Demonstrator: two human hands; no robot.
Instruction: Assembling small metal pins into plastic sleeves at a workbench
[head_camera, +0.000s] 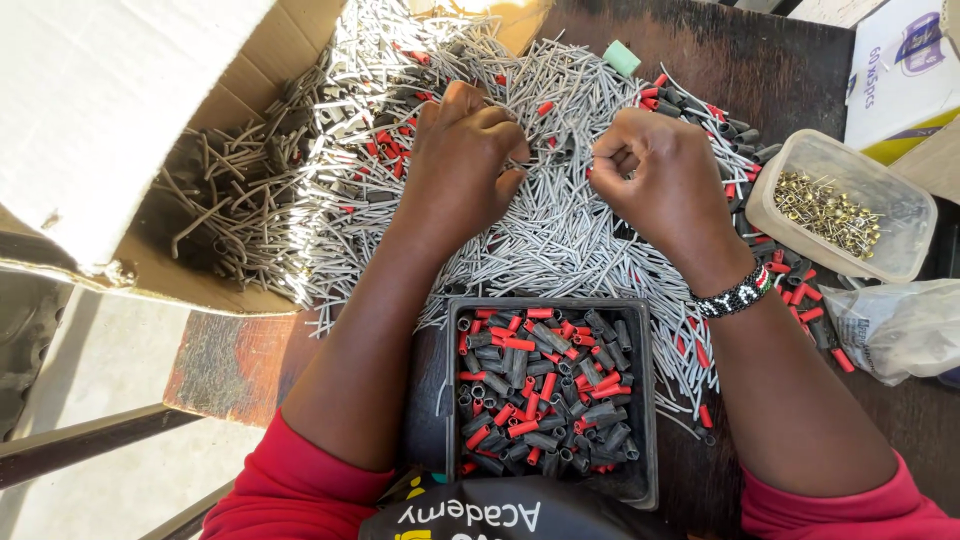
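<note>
My left hand (465, 155) and my right hand (660, 175) hover close together over a big heap of thin grey tube pieces (560, 240) spilling from a cardboard box (150, 270). Both hands have their fingers curled and pinched on small pieces from the heap; what exactly sits between the fingertips is hidden. A beaded wristband (735, 293) circles my right wrist. Just below my forearms stands a black square tray (452, 380) filled with short red and dark grey sleeves.
A clear plastic tub (905, 255) of small brass metal parts stands at the right. Loose red and dark sleeves (720, 120) lie around it. A clear plastic bag (900, 330), a white carton (900, 70) and a green cap (621, 57) sit along the dark wooden table.
</note>
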